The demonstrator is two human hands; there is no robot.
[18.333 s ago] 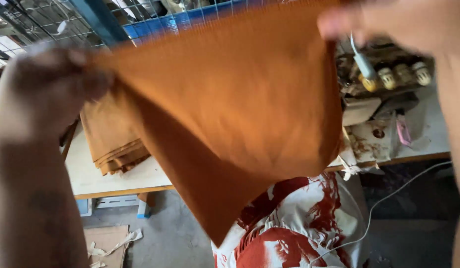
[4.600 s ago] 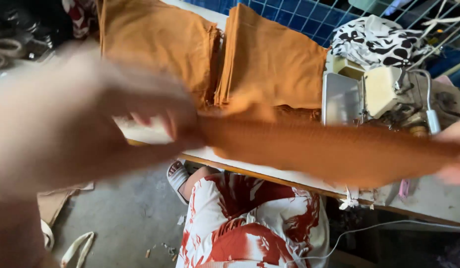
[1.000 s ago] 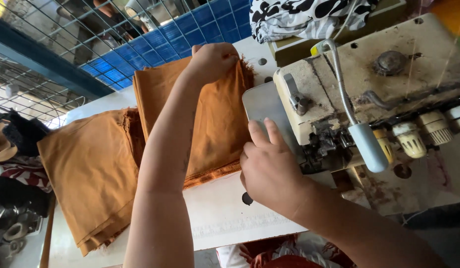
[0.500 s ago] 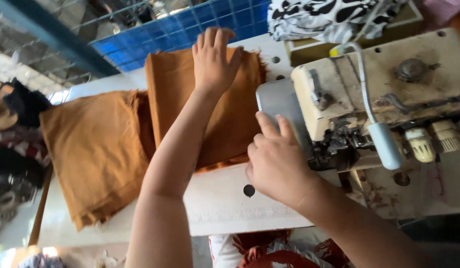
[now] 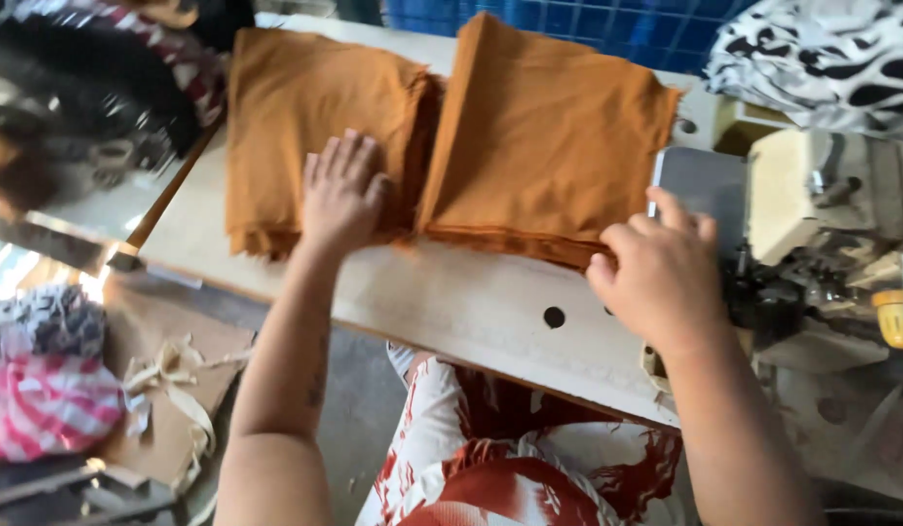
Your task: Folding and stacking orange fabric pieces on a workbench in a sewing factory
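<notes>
Tabletop [image 5: 451, 292] — right hand [image 5: 661, 278] over cloth edge [image 5: 529, 244]

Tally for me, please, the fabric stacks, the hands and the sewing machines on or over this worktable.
Orange-brown fabric stacks: 2, left stack and right stack
Hands: 2, left hand and right hand
Sewing machines: 1, sewing machine
Total: 5

Pale worktable [image 5: 451, 292], a round hole [image 5: 554, 317] in its top near the front edge. Cream sewing machine [image 5: 831, 244] at the right end, yellow knob [image 5: 895, 317] on its side. Black-and-white patterned cloth [image 5: 822, 54] behind the machine. Blue grid panel [image 5: 607, 24] along the far edge. Pink striped bundle [image 5: 47, 404] lower left, on what may be the floor. Cardboard sheet [image 5: 169, 360] with pale fabric strips [image 5: 169, 375] beside it.
</notes>
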